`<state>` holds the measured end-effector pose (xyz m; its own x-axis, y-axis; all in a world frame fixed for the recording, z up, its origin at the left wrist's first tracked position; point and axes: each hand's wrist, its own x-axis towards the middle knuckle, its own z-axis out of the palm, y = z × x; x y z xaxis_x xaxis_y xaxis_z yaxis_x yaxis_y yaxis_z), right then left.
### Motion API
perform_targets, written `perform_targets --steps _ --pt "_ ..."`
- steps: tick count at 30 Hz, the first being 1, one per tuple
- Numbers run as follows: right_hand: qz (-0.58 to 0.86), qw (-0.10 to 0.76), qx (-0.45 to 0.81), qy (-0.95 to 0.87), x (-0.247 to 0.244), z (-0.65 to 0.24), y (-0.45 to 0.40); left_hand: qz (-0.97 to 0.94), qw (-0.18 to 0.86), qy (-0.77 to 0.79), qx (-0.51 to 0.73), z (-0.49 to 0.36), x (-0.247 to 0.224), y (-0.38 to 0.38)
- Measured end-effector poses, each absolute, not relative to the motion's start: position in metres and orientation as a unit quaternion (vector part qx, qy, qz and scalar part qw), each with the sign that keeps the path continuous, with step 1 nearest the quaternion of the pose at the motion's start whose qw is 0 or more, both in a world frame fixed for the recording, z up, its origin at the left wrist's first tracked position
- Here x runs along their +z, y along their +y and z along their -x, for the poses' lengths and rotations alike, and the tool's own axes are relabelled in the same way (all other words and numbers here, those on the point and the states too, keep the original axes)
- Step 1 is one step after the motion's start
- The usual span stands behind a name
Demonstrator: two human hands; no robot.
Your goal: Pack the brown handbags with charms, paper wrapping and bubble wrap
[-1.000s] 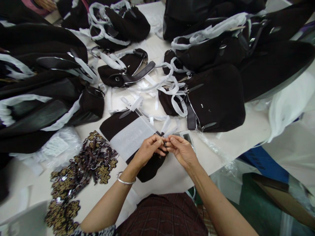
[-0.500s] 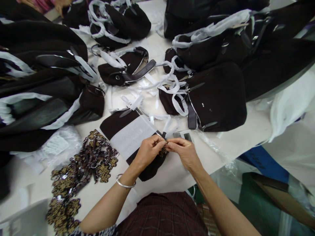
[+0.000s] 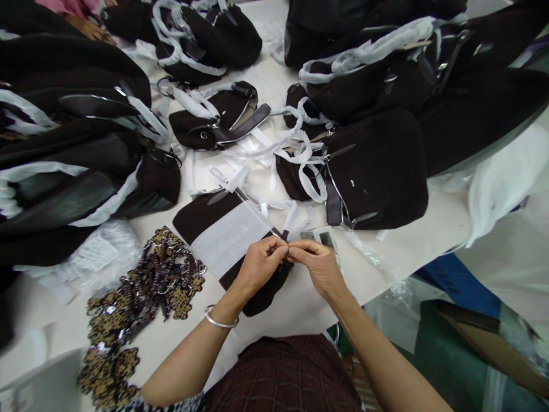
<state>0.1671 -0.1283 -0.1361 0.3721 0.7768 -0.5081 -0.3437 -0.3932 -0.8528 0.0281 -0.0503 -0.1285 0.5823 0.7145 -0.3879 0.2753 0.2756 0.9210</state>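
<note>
My left hand (image 3: 262, 260) and my right hand (image 3: 315, 260) meet fingertip to fingertip, both pinched, at the strap end of a black bag (image 3: 199, 217). Between them is a small bag charm, mostly hidden by the fingers; its exact join to the bag cannot be made out. The bag lies flat, with a white sheet (image 3: 234, 237) across it and white-wrapped straps at its top. Left of my left forearm lies a heap of leopard-patterned, flower-shaped bag charms (image 3: 182, 300) with dark coiled cords and metal rings.
Several black bags with white-wrapped handles crowd the table, such as one on the right (image 3: 381, 169) and one on the left (image 3: 90, 191). Clear plastic wrapping (image 3: 109, 252) lies by the charms. A small grey device (image 3: 326, 237) sits behind my right hand. Another person's hand (image 3: 86, 26) shows at the top left.
My fingertips have drawn closer together, and the patterned charm under them shows less than before. My view has shifted slightly. At the top left, the other person's hand has moved left and down.
</note>
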Motion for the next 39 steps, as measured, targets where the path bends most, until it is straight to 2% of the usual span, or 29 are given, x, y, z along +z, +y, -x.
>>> perform_targets --steps 8,14,19,25,28,35,39 --pt "0.693 0.473 0.436 -0.325 -0.117 -0.165 -0.119 -0.538 0.697 0.441 0.173 -0.024 -0.134 -0.051" --pt "0.65 0.468 0.557 -0.219 -0.115 -0.17 -0.116 -0.517 0.729 0.416 0.169 -0.019 -0.14 -0.051" --pt "0.637 0.456 0.564 -0.261 -0.121 -0.173 -0.119 -0.536 0.742 0.383 0.122 -0.016 -0.132 -0.05" --pt "0.688 0.455 0.459 -0.331 -0.125 -0.167 -0.124 -0.637 0.631 0.421 0.138 -0.017 -0.126 -0.057" --pt "0.69 0.465 0.449 -0.325 -0.128 -0.163 -0.125 -0.677 0.582 0.423 0.154 -0.018 -0.125 -0.061" --pt "0.667 0.516 0.456 -0.283 -0.132 -0.154 -0.125 -0.665 0.574 0.45 0.16 -0.023 -0.129 -0.064" --pt "0.687 0.499 0.421 -0.318 -0.131 -0.158 -0.125 -0.676 0.57 0.449 0.128 -0.022 -0.134 -0.064"
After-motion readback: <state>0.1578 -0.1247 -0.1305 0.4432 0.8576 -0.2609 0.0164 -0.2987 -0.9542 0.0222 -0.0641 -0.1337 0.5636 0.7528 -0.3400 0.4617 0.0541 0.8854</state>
